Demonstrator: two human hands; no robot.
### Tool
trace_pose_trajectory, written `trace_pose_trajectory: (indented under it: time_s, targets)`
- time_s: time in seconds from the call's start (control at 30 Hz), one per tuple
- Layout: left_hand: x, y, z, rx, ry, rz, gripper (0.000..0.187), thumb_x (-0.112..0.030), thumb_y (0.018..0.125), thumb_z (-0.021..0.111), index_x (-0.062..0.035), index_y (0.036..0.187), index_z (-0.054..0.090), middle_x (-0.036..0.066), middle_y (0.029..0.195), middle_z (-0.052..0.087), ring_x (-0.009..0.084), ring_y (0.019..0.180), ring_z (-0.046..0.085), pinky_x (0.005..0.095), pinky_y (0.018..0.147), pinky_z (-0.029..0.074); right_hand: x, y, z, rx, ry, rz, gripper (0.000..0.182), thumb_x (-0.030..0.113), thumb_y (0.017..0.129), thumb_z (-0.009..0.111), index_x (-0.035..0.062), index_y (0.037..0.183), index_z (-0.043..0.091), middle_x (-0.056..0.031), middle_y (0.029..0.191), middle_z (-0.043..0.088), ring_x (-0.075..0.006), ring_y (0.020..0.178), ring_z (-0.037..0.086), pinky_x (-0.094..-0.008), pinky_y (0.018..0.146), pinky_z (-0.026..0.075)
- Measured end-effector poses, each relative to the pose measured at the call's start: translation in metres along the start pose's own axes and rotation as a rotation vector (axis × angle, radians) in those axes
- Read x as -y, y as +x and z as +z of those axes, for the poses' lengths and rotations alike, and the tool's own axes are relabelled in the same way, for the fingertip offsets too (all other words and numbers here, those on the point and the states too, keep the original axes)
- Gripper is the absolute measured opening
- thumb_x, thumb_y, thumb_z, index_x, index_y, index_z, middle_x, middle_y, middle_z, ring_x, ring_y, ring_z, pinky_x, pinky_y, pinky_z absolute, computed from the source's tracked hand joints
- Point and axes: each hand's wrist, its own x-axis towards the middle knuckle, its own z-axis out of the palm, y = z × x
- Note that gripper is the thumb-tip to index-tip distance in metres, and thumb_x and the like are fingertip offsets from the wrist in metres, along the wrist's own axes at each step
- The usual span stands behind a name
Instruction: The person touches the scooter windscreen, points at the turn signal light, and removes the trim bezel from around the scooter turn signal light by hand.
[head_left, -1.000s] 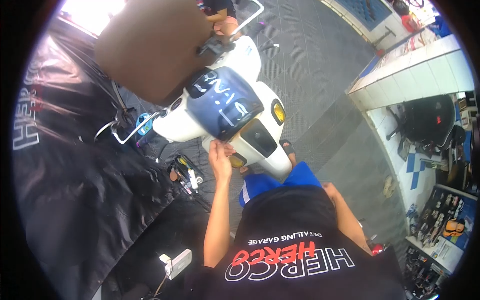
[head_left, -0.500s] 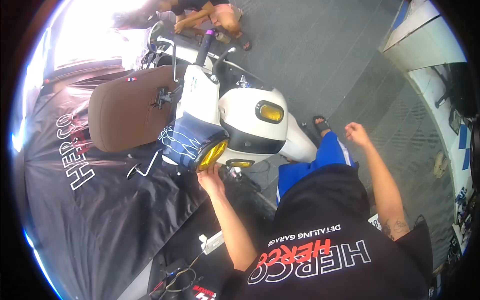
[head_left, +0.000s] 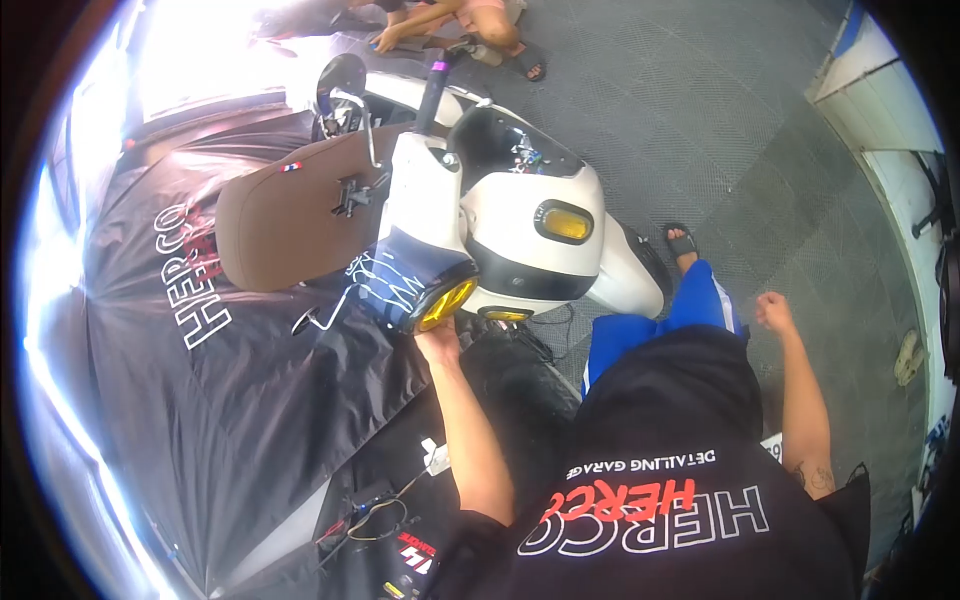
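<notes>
A white scooter (head_left: 545, 240) with a dark blue panel (head_left: 405, 275) stands in front of me, its round yellow headlight (head_left: 447, 303) facing my body. My left hand (head_left: 438, 343) touches the lower edge of that headlight. Its fingers are mostly hidden against the housing, so how they are bent does not show. Out to the side, clear of the scooter, my right hand (head_left: 773, 312) is closed in a loose fist with nothing visible in it. Amber lamps (head_left: 566, 223) sit in the white front cover.
A black cover (head_left: 290, 400) with white HERCO lettering spreads on the left, under the brown seat (head_left: 300, 215). A mirror (head_left: 308, 320) sticks out near my left arm. Cables (head_left: 375, 520) lie low left. Another person's hand (head_left: 385, 40) is at the top. Grey floor tiles (head_left: 690, 120) extend right.
My left hand has moved further under the headlight's edge, and its fingers show less. My right hand has curled more tightly. The view has shifted, moving the scooter rightward in the frame.
</notes>
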Motion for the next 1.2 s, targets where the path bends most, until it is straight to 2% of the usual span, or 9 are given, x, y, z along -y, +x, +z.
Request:
trace_pose_trajectory:
  time_s: [0.07, 0.17, 0.27, 0.47, 0.7, 0.8, 0.83, 0.97, 1.2]
  targets:
    - [0.002, -0.001, -0.002, -0.071, 0.06, 0.031, 0.041, -0.037, 0.102, 0.055, -0.0089, 0.131, 0.064, 0.008, 0.131, 0.067, 0.0238, 0.115, 0.067, 0.0415, 0.102, 0.052, 0.007, 0.004, -0.005, 0.012, -0.031, -0.013, 0.018, 0.024, 0.099, 0.06, 0.0075, 0.102, 0.066, -0.0016, 0.078, 0.065, -0.0113, 0.06, 0.059, -0.028, 0.048, 0.041]
    - [0.003, -0.015, 0.013, -0.436, 0.155, 0.136, 0.04, -0.036, 0.103, 0.055, -0.0085, 0.132, 0.062, 0.006, 0.131, 0.065, 0.0228, 0.117, 0.063, 0.0422, 0.103, 0.048, 0.035, 0.005, -0.013, 0.008, -0.051, -0.037, 0.018, 0.025, 0.099, 0.06, 0.0086, 0.103, 0.066, -0.0007, 0.078, 0.065, -0.0106, 0.061, 0.059, -0.0281, 0.049, 0.041]
    - [0.005, -0.039, 0.025, -0.382, 0.131, 0.144, 0.042, -0.035, 0.107, 0.049, -0.0038, 0.133, 0.058, 0.01, 0.134, 0.061, 0.0271, 0.124, 0.058, 0.0464, 0.108, 0.042, 0.062, 0.012, -0.006, 0.012, -0.071, -0.105, 0.018, 0.026, 0.098, 0.061, 0.0103, 0.103, 0.066, -0.0004, 0.079, 0.065, -0.0101, 0.061, 0.06, -0.0288, 0.05, 0.043]
    - [-0.001, -0.038, 0.006, -0.092, 0.064, 0.112, 0.045, -0.048, 0.105, 0.051, -0.0103, 0.13, 0.057, 0.008, 0.131, 0.06, 0.0247, 0.123, 0.056, 0.0481, 0.106, 0.043, 0.11, 0.027, 0.013, 0.081, -0.167, -0.174, 0.018, 0.027, 0.099, 0.061, 0.0106, 0.103, 0.066, -0.0014, 0.08, 0.066, -0.0109, 0.063, 0.062, -0.0289, 0.053, 0.045]
    - [-0.005, -0.03, 0.001, -0.091, 0.078, 0.138, 0.043, -0.049, 0.107, 0.049, -0.0102, 0.117, 0.064, 0.005, 0.113, 0.067, 0.0204, 0.108, 0.061, 0.0431, 0.094, 0.047, 0.149, 0.021, 0.035, 0.102, -0.266, -0.234, 0.017, 0.026, 0.099, 0.06, 0.0111, 0.103, 0.066, -0.0019, 0.079, 0.067, -0.0124, 0.062, 0.064, -0.0286, 0.051, 0.045]
    - [0.001, -0.021, -0.012, -0.138, 0.045, 0.128, 0.049, -0.048, 0.109, 0.045, -0.0041, 0.118, 0.063, 0.01, 0.115, 0.069, 0.0241, 0.114, 0.062, 0.0468, 0.103, 0.045, 0.15, 0.021, 0.04, 0.106, -0.261, -0.238, 0.017, 0.027, 0.099, 0.061, 0.011, 0.104, 0.066, -0.0026, 0.079, 0.067, -0.0129, 0.061, 0.064, -0.0291, 0.051, 0.046]
    - [0.0, -0.023, -0.009, -0.149, 0.031, 0.119, 0.043, -0.048, 0.108, 0.048, -0.008, 0.111, 0.063, 0.005, 0.11, 0.068, 0.0179, 0.099, 0.063, 0.0383, 0.091, 0.049, 0.147, 0.023, 0.043, 0.103, -0.262, -0.234, 0.018, 0.027, 0.099, 0.061, 0.0109, 0.104, 0.066, -0.0028, 0.079, 0.068, -0.0131, 0.061, 0.064, -0.0294, 0.051, 0.046]
    - [-0.001, -0.023, -0.012, -0.1, 0.014, 0.139, 0.043, -0.049, 0.108, 0.048, -0.0086, 0.108, 0.063, 0.004, 0.103, 0.067, 0.0162, 0.092, 0.061, 0.0381, 0.086, 0.05, 0.134, 0.019, 0.056, 0.094, -0.298, -0.219, 0.018, 0.026, 0.1, 0.06, 0.0101, 0.105, 0.066, -0.0042, 0.079, 0.068, -0.0147, 0.06, 0.065, -0.0315, 0.048, 0.046]
    - [0.012, -0.007, -0.065, -0.078, 0.0, 0.108, 0.046, -0.049, 0.107, 0.05, -0.0059, 0.11, 0.065, 0.005, 0.096, 0.067, 0.0171, 0.092, 0.065, 0.034, 0.083, 0.052, 0.123, -0.028, 0.109, 0.054, -0.375, -0.175, 0.018, 0.026, 0.1, 0.062, 0.0089, 0.104, 0.068, -0.0055, 0.079, 0.07, -0.0165, 0.059, 0.068, -0.0337, 0.047, 0.049]
